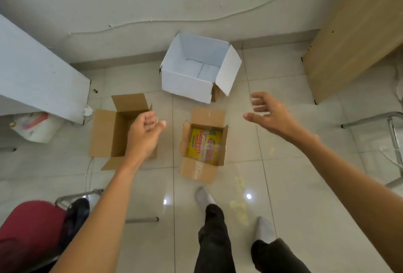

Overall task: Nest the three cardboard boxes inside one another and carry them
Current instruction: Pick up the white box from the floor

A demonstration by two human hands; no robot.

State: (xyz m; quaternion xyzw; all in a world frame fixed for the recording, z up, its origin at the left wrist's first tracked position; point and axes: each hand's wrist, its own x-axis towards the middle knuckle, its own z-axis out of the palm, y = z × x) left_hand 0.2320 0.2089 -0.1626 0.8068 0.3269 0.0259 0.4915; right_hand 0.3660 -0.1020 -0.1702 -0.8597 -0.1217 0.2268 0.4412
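Cardboard looks light but floppy at the flaps, so the small box [204,146] at six o'clock of the white box [194,72], right of the brown box [118,133] on the floor [283,141], wants holding by its walls; left hand [145,133] loosely curled, right hand [270,113] spread, both empty.

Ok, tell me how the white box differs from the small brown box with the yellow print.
The white box looks larger and empty; the small brown box shows yellow printing inside. The white box sits farther off, near the wall; the small brown box lies just ahead of the feet. Both stand open-topped on the tiled floor, untouched by either hand.

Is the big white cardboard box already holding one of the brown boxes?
No, the big white cardboard box stands empty.
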